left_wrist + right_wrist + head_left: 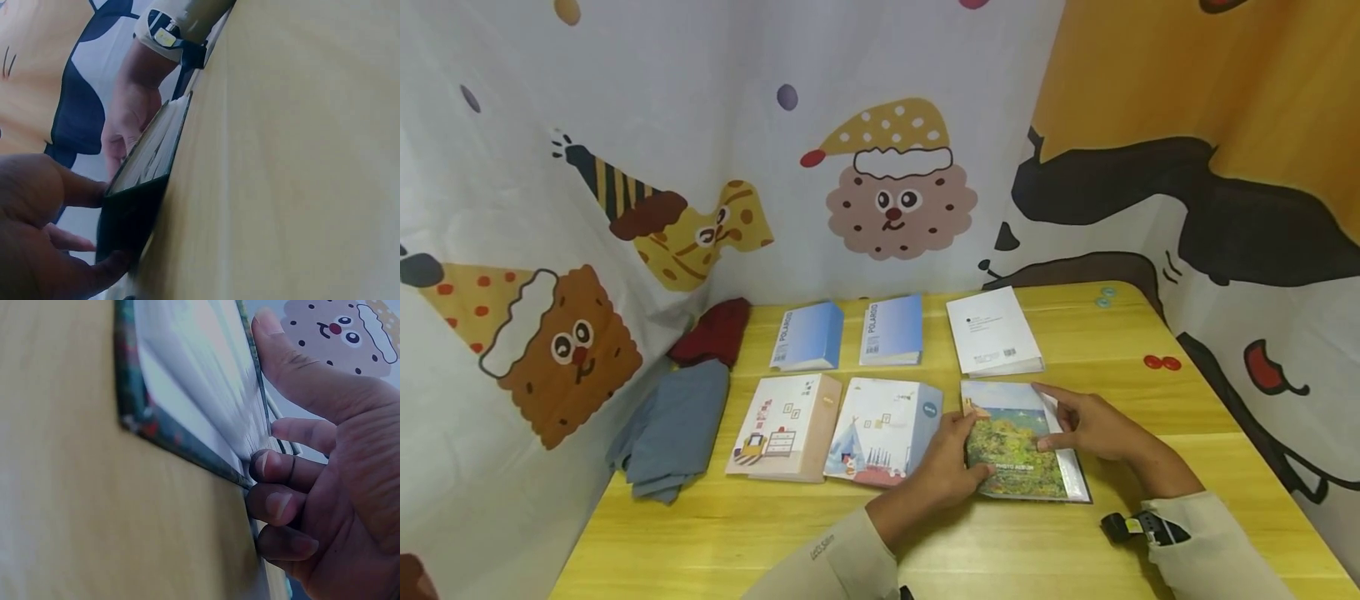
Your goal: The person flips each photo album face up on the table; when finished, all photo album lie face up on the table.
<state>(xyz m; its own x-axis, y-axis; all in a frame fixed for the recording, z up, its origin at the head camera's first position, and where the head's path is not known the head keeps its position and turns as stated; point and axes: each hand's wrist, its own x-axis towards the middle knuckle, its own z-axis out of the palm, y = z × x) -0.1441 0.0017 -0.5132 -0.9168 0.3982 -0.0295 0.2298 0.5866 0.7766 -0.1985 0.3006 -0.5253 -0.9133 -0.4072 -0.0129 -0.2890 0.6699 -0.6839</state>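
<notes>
A photo album (1018, 437) with a picture of a yellow-green field and blue sky lies on the table, front right. My left hand (951, 462) holds its spine side, thumb and fingers spread along that edge. Seen from the left wrist, the dark spine (134, 215) is between thumb and finger. At the opposite side my right hand (1093, 429) holds the album, its thumb on the cover and its index finger at the far corner. The right wrist view shows the album's white pages (194, 369) fanned slightly apart and the other fingers (278, 506) curled by the edge.
Two illustrated albums, one pink-spined (782, 425) and one blue-spined (880, 429), lie left of my hands. Behind are two blue albums (808, 333) (891, 329) and a white one (996, 329). Folded cloths (677, 429) lie left; red (1162, 362) and teal rings (1105, 297) lie right.
</notes>
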